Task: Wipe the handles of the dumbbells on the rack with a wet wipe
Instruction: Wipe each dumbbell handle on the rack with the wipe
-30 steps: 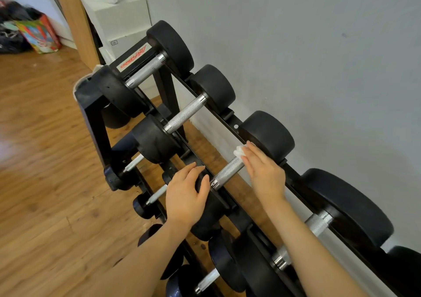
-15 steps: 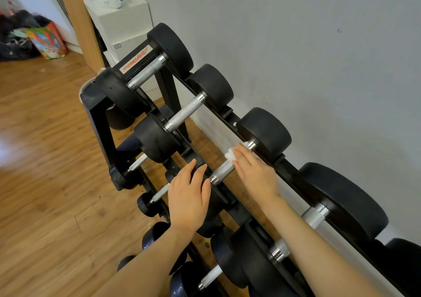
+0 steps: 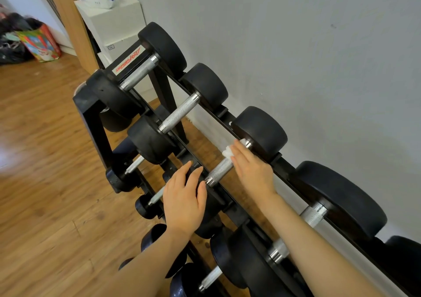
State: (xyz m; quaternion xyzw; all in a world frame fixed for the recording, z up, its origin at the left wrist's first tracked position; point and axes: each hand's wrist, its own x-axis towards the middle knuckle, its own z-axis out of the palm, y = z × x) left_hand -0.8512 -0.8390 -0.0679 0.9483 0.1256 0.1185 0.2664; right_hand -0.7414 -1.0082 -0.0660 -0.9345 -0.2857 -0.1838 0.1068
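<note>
The rack (image 3: pixel 91 123) holds black dumbbells; its red label is unreadable. The right hand (image 3: pixel 251 171) presses the wet wipe (image 3: pixel 227 152) onto a handle (image 3: pixel 219 171) with straight fingers. The left hand (image 3: pixel 184 199) rests flat on the near weight.

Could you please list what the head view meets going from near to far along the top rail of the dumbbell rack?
Dumbbell under the right forearm → dumbbell being wiped, with right hand pressing the wet wipe on its handle → bare-handled dumbbell → farthest dumbbell → white box.
</note>
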